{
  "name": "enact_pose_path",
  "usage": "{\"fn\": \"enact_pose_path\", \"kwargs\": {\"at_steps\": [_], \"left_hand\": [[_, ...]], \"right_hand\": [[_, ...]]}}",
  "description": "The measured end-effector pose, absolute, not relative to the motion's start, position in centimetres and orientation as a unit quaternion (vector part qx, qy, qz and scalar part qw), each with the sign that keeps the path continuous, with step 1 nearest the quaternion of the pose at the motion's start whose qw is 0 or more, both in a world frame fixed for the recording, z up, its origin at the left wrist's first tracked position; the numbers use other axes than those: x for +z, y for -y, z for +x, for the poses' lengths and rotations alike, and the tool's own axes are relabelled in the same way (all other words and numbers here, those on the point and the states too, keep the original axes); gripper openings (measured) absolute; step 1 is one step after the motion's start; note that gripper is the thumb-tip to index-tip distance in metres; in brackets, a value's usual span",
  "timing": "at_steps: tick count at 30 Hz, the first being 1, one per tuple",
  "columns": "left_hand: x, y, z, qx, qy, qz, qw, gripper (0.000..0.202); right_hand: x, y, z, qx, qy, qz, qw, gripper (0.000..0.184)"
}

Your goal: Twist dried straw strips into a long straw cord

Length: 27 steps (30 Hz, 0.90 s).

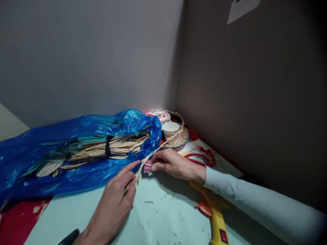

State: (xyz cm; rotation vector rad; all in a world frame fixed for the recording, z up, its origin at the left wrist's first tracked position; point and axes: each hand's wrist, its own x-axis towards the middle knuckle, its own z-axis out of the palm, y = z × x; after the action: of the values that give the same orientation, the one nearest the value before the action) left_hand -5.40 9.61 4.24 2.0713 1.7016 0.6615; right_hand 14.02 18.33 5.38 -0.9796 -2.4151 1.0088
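A twisted cord of pale straw-like fibre (pixel 164 144) runs from my left hand up toward the back corner, where it loops round a white paper cup (pixel 170 128). My left hand (pixel 114 195) has its fingers closed round the cord's near end, with the index finger stretched along it. A pink binder clip (pixel 147 167) sits against the cord. My right hand (pixel 170 164) pinches this clip by its metal handle between thumb and fingers. Whether the clip's jaws are biting on the cord, I cannot tell.
A blue plastic bag (pixel 84 127) holds a banded bundle of dried husks (pixel 122 147) at left. The cup stands on a woven tray (pixel 184 136). Red-handled scissors (pixel 208 160) and a yellow glue gun (pixel 217 217) lie at right. Grey walls (pixel 102 61) rise behind.
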Motion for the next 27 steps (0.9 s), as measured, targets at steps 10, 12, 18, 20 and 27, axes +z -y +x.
{"fn": "enact_pose_path", "kwargs": {"at_steps": [10, 12, 18, 20, 27], "left_hand": [[2.6, -10.2, -5.5, 0.148, -0.575, 0.799, 0.098, 0.034], [2.3, -10.1, -5.4, 0.120, -0.559, 0.817, 0.074, 0.040], [2.1, -10.4, -5.1, 0.045, -0.522, 0.852, -0.014, 0.052], [2.0, -10.3, -4.9, 0.023, -0.518, 0.854, -0.032, 0.053], [1.4, -9.7, -4.5, 0.014, -0.526, 0.850, 0.008, 0.048]], "right_hand": [[5.2, -18.3, 14.1, 0.332, 0.867, -0.328, 0.175, 0.014], [5.2, -18.3, 14.1, 0.334, 0.868, -0.324, 0.172, 0.016], [4.8, -18.5, 14.3, 0.300, 0.881, -0.324, 0.167, 0.014], [4.7, -18.5, 14.2, 0.287, 0.889, -0.316, 0.163, 0.013], [5.3, -17.8, 14.1, 0.240, 0.917, -0.293, 0.128, 0.015]]}}
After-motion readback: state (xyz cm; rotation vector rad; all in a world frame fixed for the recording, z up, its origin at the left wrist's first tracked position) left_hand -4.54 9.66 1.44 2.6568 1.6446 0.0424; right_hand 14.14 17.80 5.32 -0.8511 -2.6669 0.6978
